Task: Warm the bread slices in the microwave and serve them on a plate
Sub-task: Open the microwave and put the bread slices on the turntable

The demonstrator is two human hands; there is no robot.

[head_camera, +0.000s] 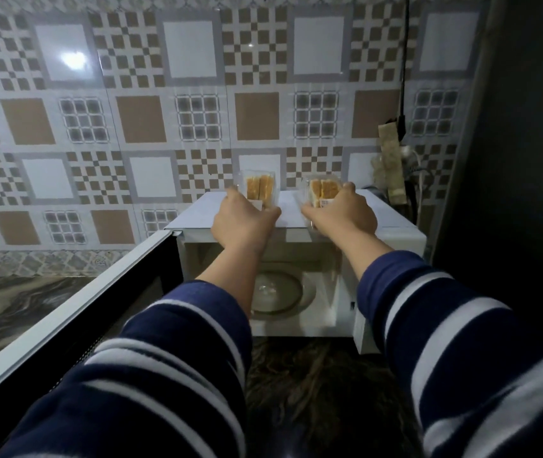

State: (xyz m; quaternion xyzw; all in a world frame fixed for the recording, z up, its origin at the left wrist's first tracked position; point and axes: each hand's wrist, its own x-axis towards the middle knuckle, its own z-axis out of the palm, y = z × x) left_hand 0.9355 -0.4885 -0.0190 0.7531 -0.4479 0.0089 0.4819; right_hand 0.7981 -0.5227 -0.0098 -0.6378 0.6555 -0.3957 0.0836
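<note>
Bread slices sit in two clear plastic packs on top of a white microwave (392, 223), one pack in each hand. The left pack (258, 190) stands on the near left part of the microwave's roof, its golden-edged slices upright and side by side; the left hand (242, 219) reaches over it with thumb on one side and fingers (271, 213) curled around the other, closed onto the wrapper. The right pack (321, 191) stands a little apart to the right, also on the roof, and the right hand (343, 214) clasps it the same way, thumb raised at the far right corner and fingers wrapped along its near edge. Whether either pack is lifted clear of the roof or resting on it cannot be told.

The microwave door (75, 309) hangs wide open to the left, its dark window facing the camera. Inside the lit cavity a round glass turntable (278, 292) lies flat on the floor of the oven with nothing on it. Both arms wear navy sleeves (171, 375) with white stripes. The microwave stands on a dark marbled worktop (313, 385), against a wall of brown, grey and white patterned tiles (141, 120). A black cable (404, 61) runs down the wall at the right.
</note>
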